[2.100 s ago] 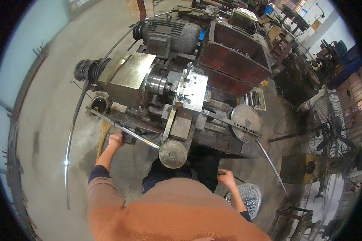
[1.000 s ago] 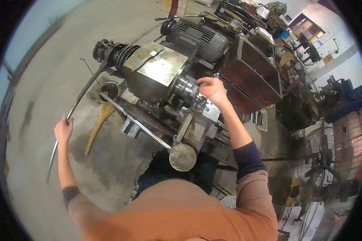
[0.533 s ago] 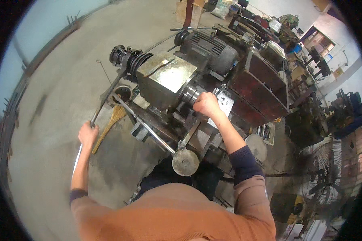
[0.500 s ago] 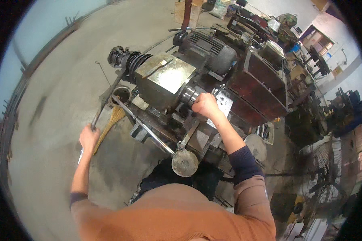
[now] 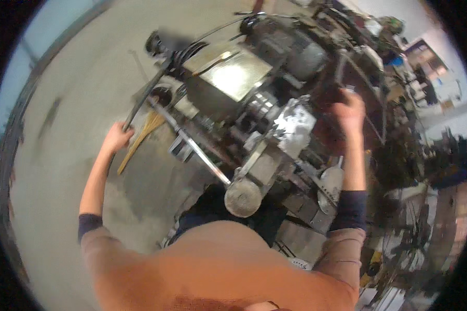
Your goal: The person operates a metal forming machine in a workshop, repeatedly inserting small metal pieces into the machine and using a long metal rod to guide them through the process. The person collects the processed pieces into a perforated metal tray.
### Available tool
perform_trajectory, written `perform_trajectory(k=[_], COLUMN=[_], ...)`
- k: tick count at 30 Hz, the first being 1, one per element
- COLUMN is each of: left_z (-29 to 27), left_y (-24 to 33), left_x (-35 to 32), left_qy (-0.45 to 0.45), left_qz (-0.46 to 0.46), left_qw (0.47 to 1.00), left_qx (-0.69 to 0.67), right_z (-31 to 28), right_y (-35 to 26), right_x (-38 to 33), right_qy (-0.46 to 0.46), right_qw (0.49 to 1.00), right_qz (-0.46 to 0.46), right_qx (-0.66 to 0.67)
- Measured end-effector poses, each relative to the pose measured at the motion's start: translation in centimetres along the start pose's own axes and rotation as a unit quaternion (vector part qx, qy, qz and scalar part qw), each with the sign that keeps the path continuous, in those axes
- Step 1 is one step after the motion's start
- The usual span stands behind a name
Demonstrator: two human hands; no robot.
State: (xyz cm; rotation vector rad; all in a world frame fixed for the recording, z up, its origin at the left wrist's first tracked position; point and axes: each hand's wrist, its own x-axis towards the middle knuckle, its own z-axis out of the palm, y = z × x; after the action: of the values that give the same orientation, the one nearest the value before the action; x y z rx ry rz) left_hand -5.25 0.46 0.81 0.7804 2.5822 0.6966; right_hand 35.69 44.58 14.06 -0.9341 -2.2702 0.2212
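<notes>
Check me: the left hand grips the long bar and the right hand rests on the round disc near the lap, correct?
Not quite: the right hand is up by the dark red bin, apart from the round disc, in the head view. The left hand does grip the long bar.

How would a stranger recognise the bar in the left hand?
Find the machine with the shiny flat top. Near its left end, a long dark bar runs to the left hand. Unlike the bright silver bar nearby, it is dark and gripped.
</notes>
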Motion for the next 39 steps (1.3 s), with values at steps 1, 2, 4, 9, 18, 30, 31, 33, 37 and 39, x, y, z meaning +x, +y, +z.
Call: perform_trajectory(k=[1, 2, 4, 9, 18, 30, 31, 33, 37, 39], left_z=[0.0, 0.1, 0.3, 0.1, -0.7, 1.5, 1.4, 2.1, 2.5, 2.4], left_y=[0.7, 1.0, 0.2, 0.9, -0.1, -3.9, -4.3, -3.3, -2.5, -1.6], left_x=[-0.4, -0.3, -0.4, -1.3, 1.4, 7.0, 7.1, 6.3, 4.8, 5.4], left_qy=[0.010, 0.018, 0.013, -0.023, -0.214, -0.279, -0.261, -0.277, -0.215, -0.173], left_qz=[0.004, 0.017, 0.013, -0.028, 0.081, 0.006, -0.006, 0.003, -0.041, -0.071], left_qw=[1.000, 1.000, 1.000, 0.999, 0.957, 0.903, 0.905, 0.902, 0.929, 0.945], left_qx=[0.002, 0.001, 0.022, 0.020, -0.180, -0.326, -0.334, -0.332, -0.297, -0.268], right_z=[-1.0, -1.5, -2.5, -3.0, -8.1, -16.8, -15.3, -14.4, -11.7, -10.8], right_y=[3.4, 8.0, 10.1, 10.3, 11.1, 11.6, 10.1, 8.5, 8.0, 7.5], right_x=[0.8, 1.1, 2.0, 1.7, -11.5, -61.5, -65.4, -67.2, -69.7, -69.4], right_qy=[-0.028, 0.029, 0.012, -0.112, 0.001, -0.156, 0.039, -0.117, -0.236, -0.308], right_qw=[0.996, 0.996, 0.969, 0.943, 0.992, 0.801, 0.849, 0.708, 0.577, 0.553], right_qz=[0.065, 0.037, 0.142, 0.255, 0.123, 0.501, 0.490, 0.670, 0.762, 0.749], right_qx=[0.051, -0.073, -0.202, -0.184, -0.009, -0.289, -0.196, -0.192, -0.175, -0.197])
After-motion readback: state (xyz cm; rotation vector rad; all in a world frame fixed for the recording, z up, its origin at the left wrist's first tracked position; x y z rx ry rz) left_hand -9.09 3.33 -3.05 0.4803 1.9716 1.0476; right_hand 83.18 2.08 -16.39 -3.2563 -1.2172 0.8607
